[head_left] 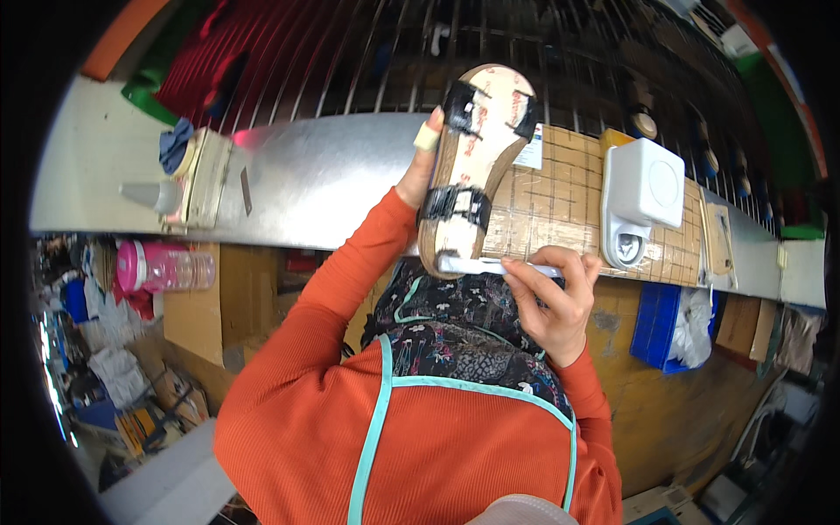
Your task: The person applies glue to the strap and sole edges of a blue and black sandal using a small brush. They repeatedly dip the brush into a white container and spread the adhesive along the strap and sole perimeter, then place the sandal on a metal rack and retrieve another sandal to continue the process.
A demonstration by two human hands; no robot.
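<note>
My left hand grips the left edge of a sandal, holding it upright above the bench edge with its underside toward me. Yellowish tape wraps one finger of that hand. Black strap ends are folded onto the sandal's pale underside, which has red print, at the forefoot and near the heel. Between the fingertips of my right hand is a slim white brush, shaped like a toothbrush. Its head touches the heel end of the sandal; the bristles are hard to make out.
A white plastic container stands on tape-wrapped cardboard to the right. The metal bench extends left. Beyond it, a barred rack holds other footwear. A pink-lidded bottle is at left, a blue bin below right.
</note>
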